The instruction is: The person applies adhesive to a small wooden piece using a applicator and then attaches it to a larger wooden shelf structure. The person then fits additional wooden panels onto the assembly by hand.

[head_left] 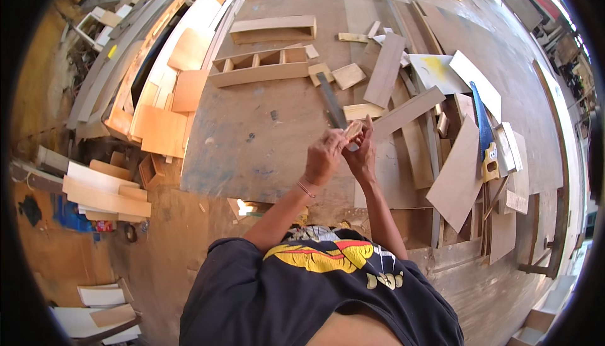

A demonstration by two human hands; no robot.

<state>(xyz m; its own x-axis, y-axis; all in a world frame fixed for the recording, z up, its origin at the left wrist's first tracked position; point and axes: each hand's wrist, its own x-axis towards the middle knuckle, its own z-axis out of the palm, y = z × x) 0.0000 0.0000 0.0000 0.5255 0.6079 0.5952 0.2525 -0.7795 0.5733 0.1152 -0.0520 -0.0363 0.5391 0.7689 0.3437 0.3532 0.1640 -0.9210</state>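
Note:
Over the near middle of the worktable, my two hands are close together. My left hand (324, 155) is closed, its fingertips pinching the edge of a small light-brown piece, apparently wood (354, 130). My right hand (362, 157) grips the same piece from the other side, one finger pointing up. Just beyond them a long dark flat strip (330, 99) reaches away toward small wood blocks; whether it touches my fingers I cannot tell. Past it lie a square wood block (348, 76) and a narrow pale offcut (365, 111).
Two open wooden boxes, one divided (261, 67) and one plain (273, 29), stand at the far left of the worktable (246, 138). Boards and offcuts (455, 173) pile up on the right, with a blue handsaw (484, 122) on them. Orange-brown panels (165, 128) lean at left.

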